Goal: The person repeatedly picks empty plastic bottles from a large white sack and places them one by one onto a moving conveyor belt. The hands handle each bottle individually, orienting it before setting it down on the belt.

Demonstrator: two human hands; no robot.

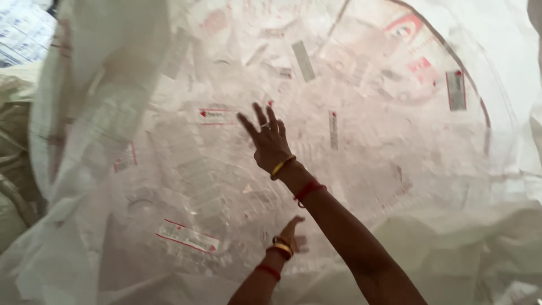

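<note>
I look down into a big white woven sack (96, 85) filled with clear plastic wrappers (361, 135) that carry red and white labels. My right hand (267, 141) stretches far into the sack with its fingers spread, holding nothing, just above the wrappers. It wears a ring, a yellow bangle and a red thread at the wrist. My left hand (293, 230) is lower and nearer to me, with its fingers loosely apart against the plastic, and wears a bangle and red threads too. It holds nothing that I can see.
The sack's wall rises at the left and its rim (508, 186) folds over at the right. A white label strip (187, 236) lies near my left hand. More sacks (17, 147) and printed packs (22, 31) lie outside at the far left.
</note>
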